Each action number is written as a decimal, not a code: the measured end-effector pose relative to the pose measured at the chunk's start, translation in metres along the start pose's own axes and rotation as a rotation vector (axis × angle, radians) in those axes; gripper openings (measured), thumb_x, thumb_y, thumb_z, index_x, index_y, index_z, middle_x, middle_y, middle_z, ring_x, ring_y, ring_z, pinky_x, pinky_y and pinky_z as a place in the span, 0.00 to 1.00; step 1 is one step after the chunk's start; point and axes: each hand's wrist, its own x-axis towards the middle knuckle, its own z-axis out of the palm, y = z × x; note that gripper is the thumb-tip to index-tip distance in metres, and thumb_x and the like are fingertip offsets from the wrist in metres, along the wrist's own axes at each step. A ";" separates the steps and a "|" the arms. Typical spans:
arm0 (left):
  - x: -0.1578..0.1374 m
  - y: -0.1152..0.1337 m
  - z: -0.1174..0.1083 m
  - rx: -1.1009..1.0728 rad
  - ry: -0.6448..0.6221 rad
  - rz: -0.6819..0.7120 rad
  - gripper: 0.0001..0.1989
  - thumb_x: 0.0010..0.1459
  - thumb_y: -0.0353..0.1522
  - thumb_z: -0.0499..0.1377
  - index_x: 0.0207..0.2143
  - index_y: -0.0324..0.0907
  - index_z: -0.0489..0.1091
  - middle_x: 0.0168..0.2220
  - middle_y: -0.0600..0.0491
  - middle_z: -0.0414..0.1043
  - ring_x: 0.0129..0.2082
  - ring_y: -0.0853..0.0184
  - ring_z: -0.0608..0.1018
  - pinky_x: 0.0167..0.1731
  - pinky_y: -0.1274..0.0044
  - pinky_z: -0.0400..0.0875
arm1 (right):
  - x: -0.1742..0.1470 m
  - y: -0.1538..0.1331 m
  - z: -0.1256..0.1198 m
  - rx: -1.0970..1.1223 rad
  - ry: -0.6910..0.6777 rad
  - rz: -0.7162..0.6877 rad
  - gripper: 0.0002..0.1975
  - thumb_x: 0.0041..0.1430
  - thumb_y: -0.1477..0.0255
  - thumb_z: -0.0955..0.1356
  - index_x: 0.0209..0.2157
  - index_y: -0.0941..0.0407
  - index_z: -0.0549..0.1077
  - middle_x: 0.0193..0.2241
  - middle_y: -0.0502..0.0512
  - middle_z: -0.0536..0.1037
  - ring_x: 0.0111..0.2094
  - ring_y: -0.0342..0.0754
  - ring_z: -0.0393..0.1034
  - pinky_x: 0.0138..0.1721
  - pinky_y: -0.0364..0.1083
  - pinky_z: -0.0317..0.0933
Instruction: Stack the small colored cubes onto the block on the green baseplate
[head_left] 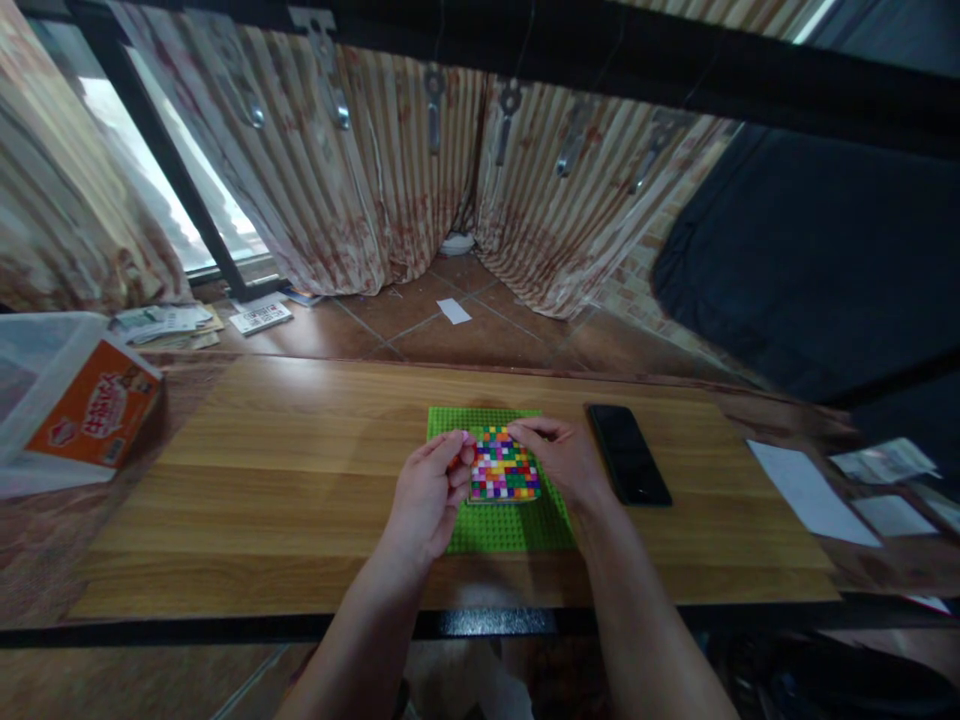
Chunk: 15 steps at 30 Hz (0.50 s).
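A square block of small multicoloured toy bricks (504, 470) sits on a light green studded baseplate (510, 540). At the block's upper left, my left hand (435, 490) is closed, its thumb and forefinger pinching a small pinkish piece (469, 438), probably a toy brick. The other fingers of that hand curl beside the block's left side. My right hand (566, 458) reaches over the block's upper right corner with its fingertips together at the top edge. Whatever those fingertips pinch, if anything, is too small to make out.
The baseplate lies on a wooden table (262, 480). A black phone (628, 455) is right of my right hand. At the far left stands a clear plastic tub (45, 400) with an orange label. Papers (810, 490) lie beyond the table's right end, and striped curtains (375, 180) hang behind.
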 end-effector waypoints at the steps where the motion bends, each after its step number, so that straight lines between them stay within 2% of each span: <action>1: 0.000 0.000 0.000 0.002 -0.002 0.003 0.08 0.49 0.31 0.64 0.28 0.34 0.69 0.24 0.58 0.62 0.16 0.82 0.54 0.13 0.86 0.41 | 0.000 0.001 0.000 0.006 0.006 0.002 0.10 0.47 0.63 0.73 0.28 0.54 0.82 0.29 0.54 0.83 0.34 0.52 0.76 0.40 0.51 0.67; 6: -0.001 0.001 0.001 0.003 -0.018 -0.014 0.09 0.49 0.32 0.64 0.28 0.34 0.69 0.23 0.58 0.61 0.16 0.82 0.55 0.13 0.86 0.41 | -0.001 0.002 0.000 -0.006 0.072 -0.016 0.10 0.47 0.64 0.74 0.31 0.54 0.81 0.32 0.55 0.83 0.36 0.52 0.76 0.43 0.52 0.67; 9: -0.002 0.001 0.002 0.025 -0.025 -0.010 0.10 0.50 0.34 0.65 0.29 0.34 0.70 0.23 0.58 0.61 0.16 0.82 0.54 0.13 0.86 0.41 | -0.006 -0.007 0.002 -0.041 0.098 -0.168 0.08 0.54 0.66 0.71 0.34 0.53 0.81 0.35 0.54 0.82 0.38 0.50 0.75 0.43 0.51 0.66; 12: -0.002 0.000 0.003 0.056 -0.052 0.000 0.11 0.50 0.35 0.65 0.30 0.34 0.71 0.22 0.58 0.61 0.15 0.82 0.54 0.13 0.85 0.41 | -0.016 -0.023 0.008 -0.104 0.009 -0.369 0.07 0.58 0.69 0.69 0.36 0.51 0.80 0.38 0.53 0.80 0.44 0.49 0.73 0.49 0.51 0.64; 15: -0.002 -0.002 0.002 0.075 -0.109 0.002 0.12 0.50 0.36 0.65 0.27 0.36 0.69 0.22 0.58 0.62 0.15 0.81 0.54 0.13 0.85 0.41 | -0.024 -0.036 0.016 -0.161 -0.079 -0.421 0.07 0.59 0.69 0.69 0.38 0.49 0.80 0.42 0.53 0.78 0.47 0.49 0.71 0.51 0.51 0.63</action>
